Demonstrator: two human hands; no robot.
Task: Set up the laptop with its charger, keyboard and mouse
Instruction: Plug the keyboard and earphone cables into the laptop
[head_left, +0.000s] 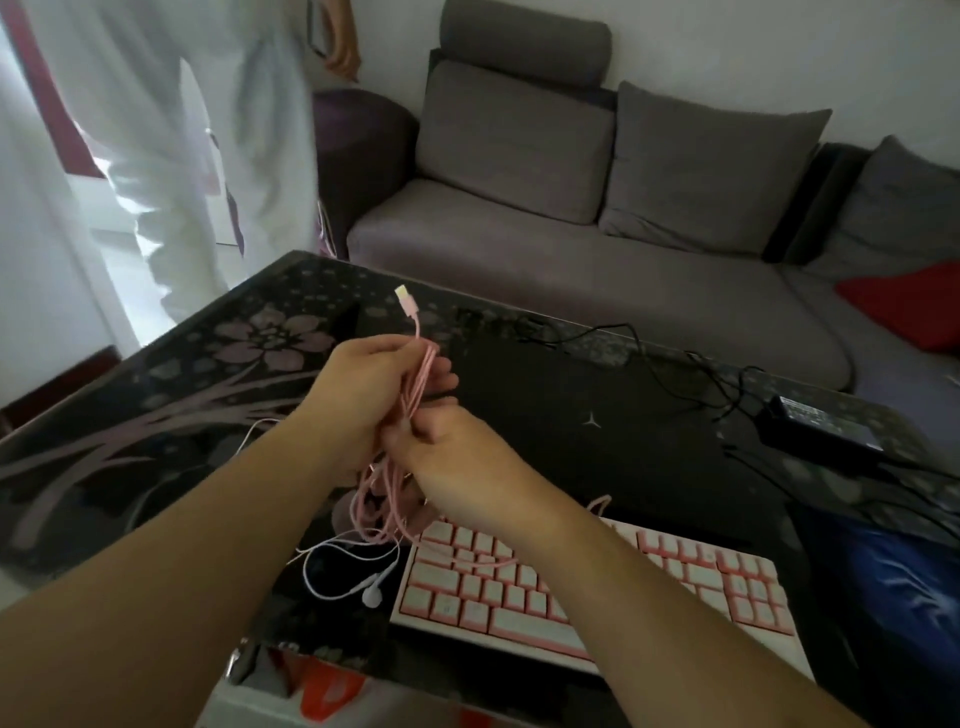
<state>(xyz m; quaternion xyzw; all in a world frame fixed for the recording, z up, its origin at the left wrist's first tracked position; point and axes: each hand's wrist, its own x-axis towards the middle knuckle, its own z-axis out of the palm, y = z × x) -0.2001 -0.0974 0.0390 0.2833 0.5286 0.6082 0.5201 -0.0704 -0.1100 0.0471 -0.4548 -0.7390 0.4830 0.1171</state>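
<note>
A pink and white keyboard (597, 587) lies at the near edge of the dark glass table (156, 415). Its pink cable (400, 499) is bundled above the table, the USB plug (404, 299) sticking up. My left hand (358, 395) grips the bundle near its top. My right hand (441, 441) pinches the strands just below. Behind the hands lies a shut black laptop (613, 426). A black charger brick (826, 421) sits at the right, its thin black cord (701, 369) trailing behind the laptop. No mouse is visible.
White earphones (371, 592) lie left of the keyboard. A blue and black mouse pad (893, 577) is at the right edge. A grey sofa (597, 270) with a red cushion (909, 301) stands behind the table. A person in white (171, 130) stands at the left.
</note>
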